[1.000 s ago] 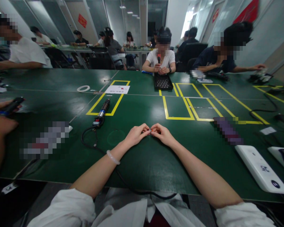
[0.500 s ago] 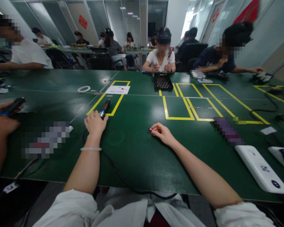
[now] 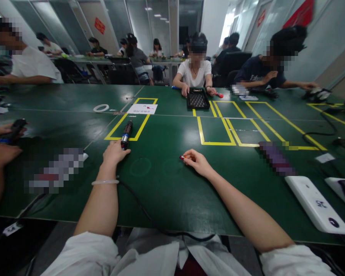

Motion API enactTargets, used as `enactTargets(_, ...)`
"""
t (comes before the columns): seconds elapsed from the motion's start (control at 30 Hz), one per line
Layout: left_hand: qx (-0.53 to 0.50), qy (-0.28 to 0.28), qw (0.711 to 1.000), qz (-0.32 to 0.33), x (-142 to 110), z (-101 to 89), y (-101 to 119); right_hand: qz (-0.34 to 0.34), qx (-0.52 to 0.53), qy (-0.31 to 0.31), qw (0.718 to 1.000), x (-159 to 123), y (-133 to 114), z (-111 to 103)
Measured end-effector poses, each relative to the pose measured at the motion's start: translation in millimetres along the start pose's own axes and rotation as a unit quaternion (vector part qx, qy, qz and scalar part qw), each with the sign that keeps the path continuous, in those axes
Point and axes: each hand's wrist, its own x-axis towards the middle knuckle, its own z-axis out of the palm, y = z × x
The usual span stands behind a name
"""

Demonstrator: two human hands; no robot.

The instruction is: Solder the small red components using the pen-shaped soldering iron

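Note:
My left hand (image 3: pixel 114 152) is at the near end of a black electric screwdriver (image 3: pixel 127 133) with a silver and blue band. The thumb lies beside that end, and the curled fingers are partly hidden on its other side. The tool's far part lies within a yellow taped frame. A black cord (image 3: pixel 138 197) runs from near my left wrist to the table's front edge. My right hand (image 3: pixel 197 161) rests on the table with its fingers pinched on a small red piece (image 3: pixel 182 157), too small to identify.
Across the green table (image 3: pixel 158 195), a person handles a black tray (image 3: pixel 199 100). A white paper (image 3: pixel 143 109) and a tape ring (image 3: pixel 101 108) lie toward the back. A white power bank (image 3: pixel 316 205) and a blurred phone (image 3: pixel 277 159) lie at right. A neighbour's hands hold a tool at left.
My left hand has drawn back slightly and leftward, uncovering more of the screwdriver's near end. My right hand stays put. The person opposite has lowered their hands to the black tray.

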Motion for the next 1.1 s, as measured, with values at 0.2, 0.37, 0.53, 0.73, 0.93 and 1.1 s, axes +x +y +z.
enactTargets(0.2, 0.014, 0.009, 1.000, 0.011, -8.3, 0.6, 22.0, -0.001, -0.020, 0.000, 1.000, -0.1, -1.5, -0.1)
enactTargets(0.37, 0.024, 0.020, 0.998, 0.053, -22.5, 4.2, 50.3, -0.021, -0.076, 0.023, 0.997, -0.7, -5.8, 0.4)
enactTargets(0.53, -0.003, 0.027, 0.989, 0.142, -43.3, 12.7, 87.2, -0.021, -0.119, 0.035, 0.992, -0.6, -7.0, 2.0)
enactTargets(0.73, -0.061, 0.029, 0.967, 0.244, -77.7, 22.1, 130.1, -0.027, -0.144, 0.056, 0.988, 0.9, -5.6, 0.9)
enactTargets(0.93, -0.094, 0.022, 0.948, 0.302, -98.6, 25.8, 149.3, -0.040, -0.154, 0.061, 0.985, 1.1, -4.5, -0.6)
enactTargets(1.1, -0.095, 0.020, 0.944, 0.314, -105.4, 27.4, 153.0, -0.051, -0.162, 0.049, 0.984, 1.0, -5.7, 2.0)
